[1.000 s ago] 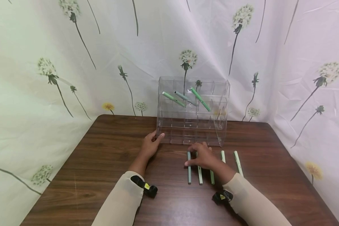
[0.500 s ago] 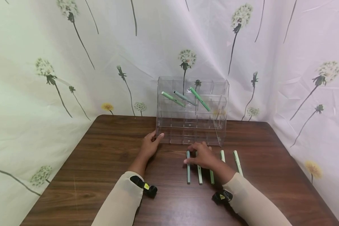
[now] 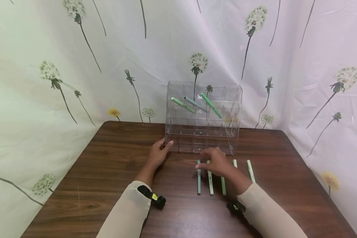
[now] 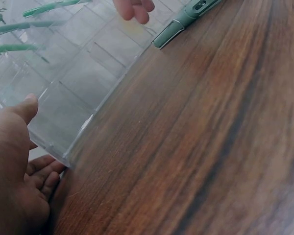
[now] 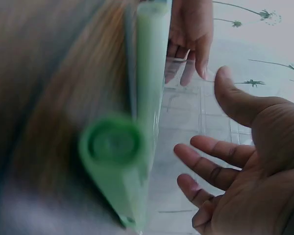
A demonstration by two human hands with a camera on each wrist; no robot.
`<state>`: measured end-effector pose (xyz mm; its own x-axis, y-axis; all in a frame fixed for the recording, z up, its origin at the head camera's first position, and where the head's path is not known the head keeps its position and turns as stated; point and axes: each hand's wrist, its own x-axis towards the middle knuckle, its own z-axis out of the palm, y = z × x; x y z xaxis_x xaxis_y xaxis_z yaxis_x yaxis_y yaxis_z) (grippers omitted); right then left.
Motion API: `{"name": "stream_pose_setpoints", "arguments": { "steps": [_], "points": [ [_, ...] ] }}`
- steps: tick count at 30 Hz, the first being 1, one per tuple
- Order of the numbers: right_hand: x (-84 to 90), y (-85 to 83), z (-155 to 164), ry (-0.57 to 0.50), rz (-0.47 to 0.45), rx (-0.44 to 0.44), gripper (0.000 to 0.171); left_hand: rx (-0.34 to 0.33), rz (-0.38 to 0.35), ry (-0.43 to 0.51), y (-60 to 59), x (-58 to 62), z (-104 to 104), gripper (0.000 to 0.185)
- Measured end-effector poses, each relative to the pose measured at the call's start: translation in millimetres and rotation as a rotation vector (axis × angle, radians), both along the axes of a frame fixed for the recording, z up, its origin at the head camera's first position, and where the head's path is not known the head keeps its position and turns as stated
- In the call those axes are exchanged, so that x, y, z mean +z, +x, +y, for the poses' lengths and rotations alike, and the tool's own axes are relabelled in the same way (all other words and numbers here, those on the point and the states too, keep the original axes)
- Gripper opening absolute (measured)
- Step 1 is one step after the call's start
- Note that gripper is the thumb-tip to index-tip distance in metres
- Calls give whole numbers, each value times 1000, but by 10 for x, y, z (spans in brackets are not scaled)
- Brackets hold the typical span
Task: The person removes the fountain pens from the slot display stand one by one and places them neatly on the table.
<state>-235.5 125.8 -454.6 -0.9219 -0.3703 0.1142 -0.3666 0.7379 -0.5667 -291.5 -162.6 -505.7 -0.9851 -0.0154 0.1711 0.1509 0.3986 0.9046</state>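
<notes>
Five slim green plastic pens [image 3: 210, 181] lie side by side on the dark wood-grain table [image 3: 107, 172], near its far edge. Three more green pens [image 3: 182, 104] sit tilted in the clear acrylic compartment organiser [image 3: 203, 132] at that far edge. Your left hand [image 3: 159, 152] rests relaxed against the organiser's left corner. Your right hand [image 3: 215, 162] hovers over the row, fingers loose, grasping nothing. A white dandelion-print cloth [image 3: 47, 82] drapes behind.

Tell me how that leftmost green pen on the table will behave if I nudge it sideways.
The leftmost pen looks round-barrelled, so it will probably roll toward its neighbour pen. A clip shows near its cap in the left wrist view and may stop the roll. It looks rigid and light; the right hand hovers open above it.
</notes>
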Motion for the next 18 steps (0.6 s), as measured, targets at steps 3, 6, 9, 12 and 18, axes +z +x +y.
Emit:
{"name": "stream_pose_setpoints", "arguments": {
  "steps": [3, 6, 9, 12, 18],
  "points": [
    [43, -17, 18, -4, -5, -5, 59, 5, -7, -7, -9, -2, -1, 62],
    [100, -30, 25, -18, -21, 1, 59, 10, -10, -7, -10, -1, -3, 62],
    [168, -36, 38, -46, -38, 9, 57, 13, -13, -14, -8, -4, -5, 62],
    [248, -40, 56, -70, -37, 5, 54, 14, -13, -14, -13, -9, -5, 61],
    [435, -101, 71, -92, 10, -9, 56, 14, -1, -7, -18, -15, -3, 60]
  ]
}}
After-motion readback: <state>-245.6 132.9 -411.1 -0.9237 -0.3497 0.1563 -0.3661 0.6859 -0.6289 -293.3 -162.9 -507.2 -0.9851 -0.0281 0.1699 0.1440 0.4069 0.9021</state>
